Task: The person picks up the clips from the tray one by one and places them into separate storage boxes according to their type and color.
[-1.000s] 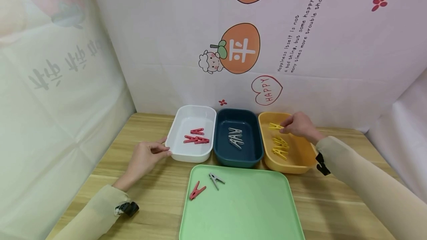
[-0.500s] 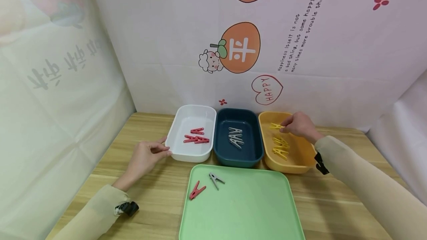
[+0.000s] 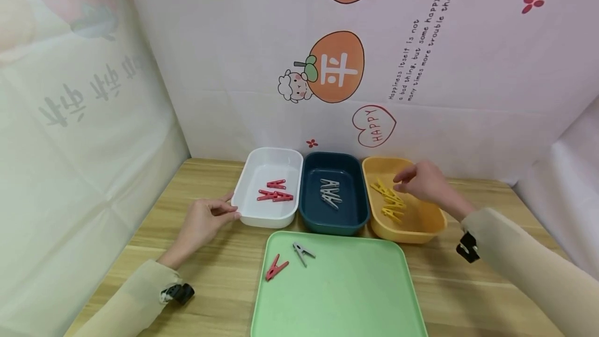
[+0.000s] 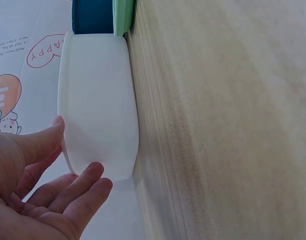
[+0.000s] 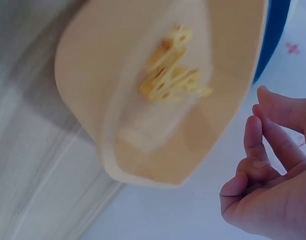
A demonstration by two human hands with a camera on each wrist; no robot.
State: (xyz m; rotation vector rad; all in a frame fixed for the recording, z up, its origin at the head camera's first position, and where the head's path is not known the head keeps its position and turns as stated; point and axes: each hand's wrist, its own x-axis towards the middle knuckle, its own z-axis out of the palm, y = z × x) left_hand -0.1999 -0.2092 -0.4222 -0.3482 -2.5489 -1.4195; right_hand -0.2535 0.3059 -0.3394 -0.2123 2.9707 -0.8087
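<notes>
My left hand [image 3: 201, 222] holds the near left corner of the white bin [image 3: 269, 221]; in the left wrist view its thumb [image 4: 45, 140] lies at the rim and its other fingers are bent by the outer wall. Several red clothespins [image 3: 276, 196] lie in that bin. My right hand [image 3: 423, 183], with nothing in it, hovers over the right side of the yellow bin [image 3: 421, 217], its fingers loosely bent. Beside its fingertips, several yellow clothespins [image 3: 392, 207] lie in a cluster on that bin's floor, blurred in the right wrist view.
Between the two bins stands a dark blue bin [image 3: 334, 225] with several grey clothespins [image 3: 330, 194]. In front, a green tray [image 3: 337, 285] bears a red clothespin [image 3: 276, 268] and a grey clothespin [image 3: 303, 253]. A printed cloth [image 3: 257, 66] rises behind the wooden table [image 3: 210, 280].
My right hand has let go of a yellow clothespin, which now lies with the others in the yellow bin, and the hand has drawn slightly right. The left hand stays put.
</notes>
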